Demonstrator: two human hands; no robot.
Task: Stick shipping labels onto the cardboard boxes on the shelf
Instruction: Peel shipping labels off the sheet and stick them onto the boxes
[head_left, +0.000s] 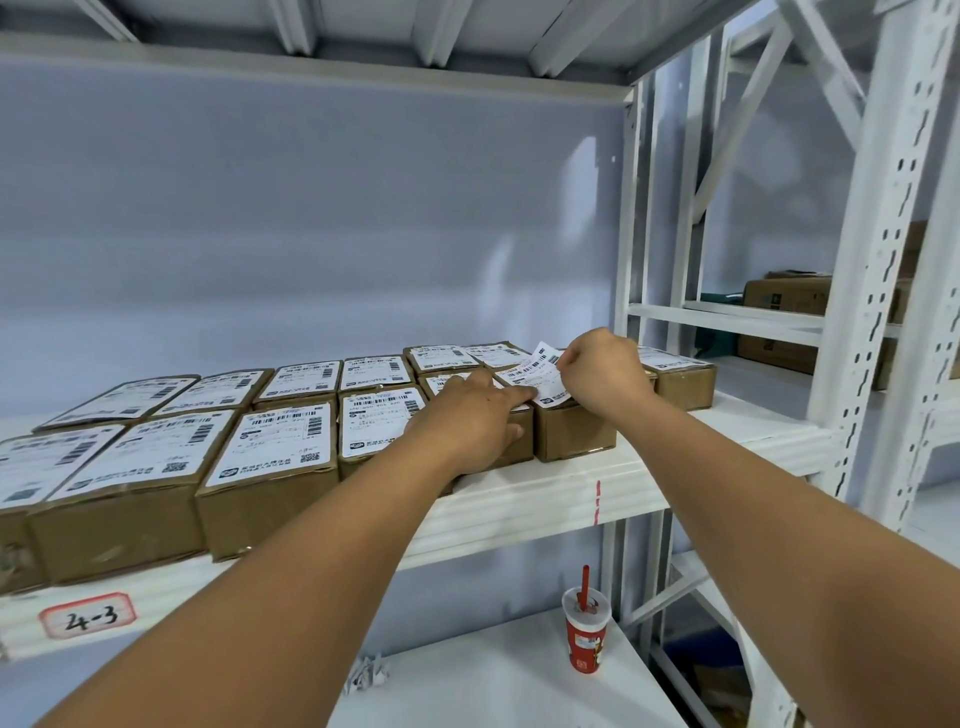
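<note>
Right hand (602, 371) — grip pinched on the lifted end of a shipping label (537, 382) lying over a cardboard box (571, 434) on the shelf (545, 493). Left hand (467, 423), fingers straight, presses the label down.

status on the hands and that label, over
Right hand pinches label, far corner lifted. Left hand flat, fingertips holding label down on box. Nothing else lying across that box top.

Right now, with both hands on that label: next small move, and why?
Probably lower the right hand to lay the raised end of the label onto the box, then let go. Straight fingers of the left hand press its near edge to the box top; the right hand pinches the far end, which curls up off the cardboard.
</note>
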